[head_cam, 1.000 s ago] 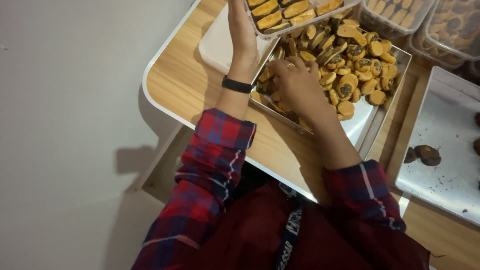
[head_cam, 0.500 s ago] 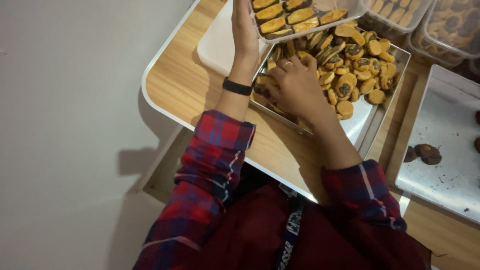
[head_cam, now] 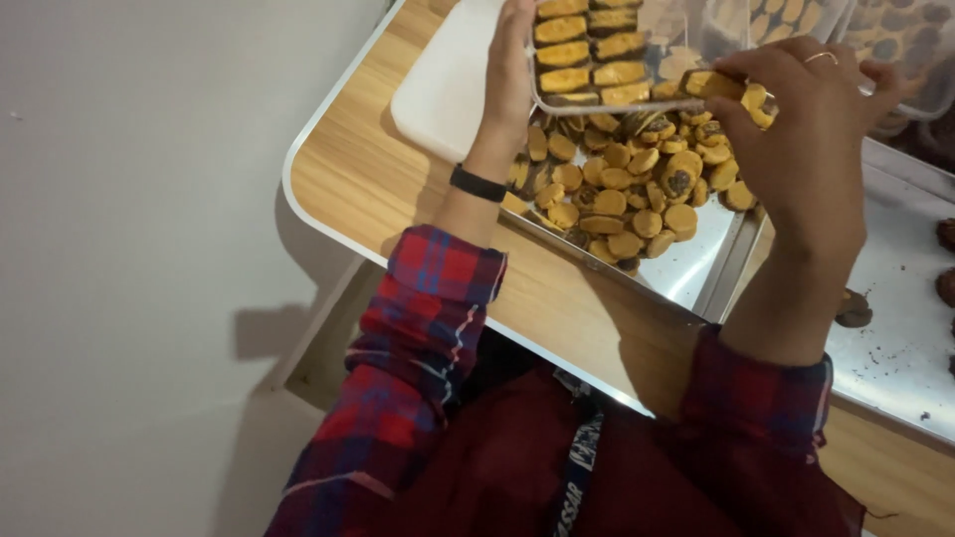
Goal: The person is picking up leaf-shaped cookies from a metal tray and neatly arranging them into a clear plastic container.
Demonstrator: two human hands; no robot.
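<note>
Two hands over a white-edged wooden table (head_cam: 373, 189) by a grey floor (head_cam: 129, 298): left hand (head_cam: 512, 60) gripping a clear box (head_cam: 637, 50), right hand (head_cam: 806, 129) pinching cookies (head_cam: 711, 85).

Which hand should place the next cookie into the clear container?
Right. The right hand already pinches a cookie at the clear container rim; the left hand steadies its side.

The metal tray (head_cam: 696, 268) of loose yellow biscuits (head_cam: 622, 194) sits on the wooden table (head_cam: 378, 179). Above the tray's far edge the left hand (head_cam: 509, 75) steadies a clear plastic box (head_cam: 617, 60) — its rows of biscuits stand on edge. The right hand (head_cam: 806, 129) pinches one biscuit (head_cam: 708, 84) at the box's near corner — a ring on one finger. Left of the box lies a white lid (head_cam: 448, 89).
</note>
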